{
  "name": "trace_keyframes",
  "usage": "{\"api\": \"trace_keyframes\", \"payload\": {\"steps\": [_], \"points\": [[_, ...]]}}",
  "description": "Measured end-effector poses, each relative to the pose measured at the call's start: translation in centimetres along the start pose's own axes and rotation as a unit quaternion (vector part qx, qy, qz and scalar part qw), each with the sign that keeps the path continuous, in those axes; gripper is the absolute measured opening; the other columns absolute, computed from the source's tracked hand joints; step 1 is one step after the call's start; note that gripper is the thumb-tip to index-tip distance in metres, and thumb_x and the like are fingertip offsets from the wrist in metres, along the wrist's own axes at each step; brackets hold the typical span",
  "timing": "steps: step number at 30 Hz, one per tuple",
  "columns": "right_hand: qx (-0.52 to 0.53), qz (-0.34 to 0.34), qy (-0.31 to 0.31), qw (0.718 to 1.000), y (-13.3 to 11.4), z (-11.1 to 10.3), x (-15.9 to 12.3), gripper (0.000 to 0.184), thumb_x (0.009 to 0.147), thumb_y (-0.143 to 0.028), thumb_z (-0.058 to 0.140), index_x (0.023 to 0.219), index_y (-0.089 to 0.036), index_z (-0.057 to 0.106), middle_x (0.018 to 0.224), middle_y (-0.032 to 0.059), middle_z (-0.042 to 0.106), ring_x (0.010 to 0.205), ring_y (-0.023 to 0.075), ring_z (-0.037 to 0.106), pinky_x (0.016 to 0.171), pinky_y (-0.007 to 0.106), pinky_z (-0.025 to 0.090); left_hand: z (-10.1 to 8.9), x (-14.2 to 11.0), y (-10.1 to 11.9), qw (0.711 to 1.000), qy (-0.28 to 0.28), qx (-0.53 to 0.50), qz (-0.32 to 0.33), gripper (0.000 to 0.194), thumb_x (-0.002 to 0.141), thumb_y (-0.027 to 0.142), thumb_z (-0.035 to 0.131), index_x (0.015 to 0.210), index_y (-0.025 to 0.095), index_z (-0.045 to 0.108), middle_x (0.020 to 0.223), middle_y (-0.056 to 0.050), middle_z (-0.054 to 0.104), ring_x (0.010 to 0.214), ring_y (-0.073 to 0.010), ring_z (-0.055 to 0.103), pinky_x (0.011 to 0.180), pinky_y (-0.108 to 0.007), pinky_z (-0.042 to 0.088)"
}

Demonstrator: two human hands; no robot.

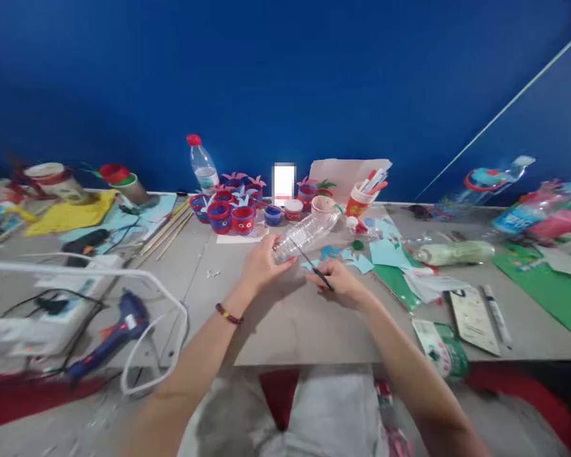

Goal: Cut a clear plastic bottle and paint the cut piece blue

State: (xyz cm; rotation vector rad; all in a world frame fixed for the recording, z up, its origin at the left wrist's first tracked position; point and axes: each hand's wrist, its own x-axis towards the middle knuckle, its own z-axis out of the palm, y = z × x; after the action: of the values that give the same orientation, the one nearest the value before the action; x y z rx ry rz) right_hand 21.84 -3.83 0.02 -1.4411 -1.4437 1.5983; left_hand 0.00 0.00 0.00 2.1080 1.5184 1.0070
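My left hand (265, 261) is closed around the base end of a clear plastic bottle (309, 231), which lies tilted above the table with its neck pointing away to the right. In my right hand (337, 282) is a pair of scissors (318, 271), its dark handles in my fingers. The blade reaches up and left against the bottle's near side; whether it has cut the plastic, I cannot tell. Light blue paper cut-outs (360, 261) lie just beyond my right hand.
Red and blue painted cups (219, 218) with paper leaves stand at the back, beside a red-capped bottle (202, 162). A marker-filled paper cup (360, 198) is behind the bottle. On the left are a blue glue gun (132, 320), white cable and power strip (71, 304); green sheets (547, 285) lie right.
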Motion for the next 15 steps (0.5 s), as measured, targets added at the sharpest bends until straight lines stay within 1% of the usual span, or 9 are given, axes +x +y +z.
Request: {"api": "trace_keyframes", "payload": {"steps": [4, 8, 12, 15], "points": [[-0.003, 0.004, 0.017, 1.0, 0.24, 0.06, -0.09, 0.058, 0.064, -0.06, 0.081, 0.046, -0.019, 0.044, 0.037, -0.0054, 0.041, 0.031, 0.0047, 0.035, 0.032, 0.019, 0.022, 0.35, -0.14, -0.18, 1.0, 0.021, 0.013, 0.004, 0.057, 0.074, 0.05, 0.076, 0.119, 0.021, 0.054, 0.112, -0.007, 0.07, 0.099, -0.0248, 0.069, 0.086, -0.035, 0.055], [-0.022, 0.032, 0.041, 0.998, -0.06, 0.2, -0.23, 0.057, 0.062, -0.06, 0.083, 0.047, -0.019, 0.045, 0.038, -0.0045, 0.044, 0.031, 0.0064, 0.038, 0.031, 0.02, 0.024, 0.41, -0.19, -0.14, 0.999, 0.037, 0.016, 0.004, 0.058, 0.076, 0.05, 0.075, 0.121, 0.021, 0.055, 0.114, -0.008, 0.069, 0.099, -0.0251, 0.069, 0.085, -0.036, 0.055], [-0.019, 0.028, 0.038, 0.999, -0.2, 0.1, -0.18, 0.055, 0.063, -0.057, 0.083, 0.047, -0.019, 0.048, 0.038, -0.0046, 0.044, 0.032, 0.0066, 0.039, 0.032, 0.02, 0.026, 0.33, -0.17, -0.11, 0.999, 0.034, 0.011, -0.003, 0.059, 0.076, 0.05, 0.075, 0.122, 0.02, 0.054, 0.116, -0.01, 0.068, 0.101, -0.0259, 0.068, 0.086, -0.037, 0.055], [-0.005, 0.024, 0.031, 0.999, -0.21, -0.02, -0.14, 0.054, 0.063, -0.056, 0.084, 0.047, -0.018, 0.049, 0.039, -0.0039, 0.046, 0.033, 0.0066, 0.04, 0.034, 0.02, 0.026, 0.33, -0.13, -0.2, 0.999, 0.034, 0.003, 0.004, 0.059, 0.076, 0.05, 0.075, 0.122, 0.021, 0.054, 0.116, -0.009, 0.068, 0.099, -0.0248, 0.068, 0.085, -0.036, 0.055]]}}
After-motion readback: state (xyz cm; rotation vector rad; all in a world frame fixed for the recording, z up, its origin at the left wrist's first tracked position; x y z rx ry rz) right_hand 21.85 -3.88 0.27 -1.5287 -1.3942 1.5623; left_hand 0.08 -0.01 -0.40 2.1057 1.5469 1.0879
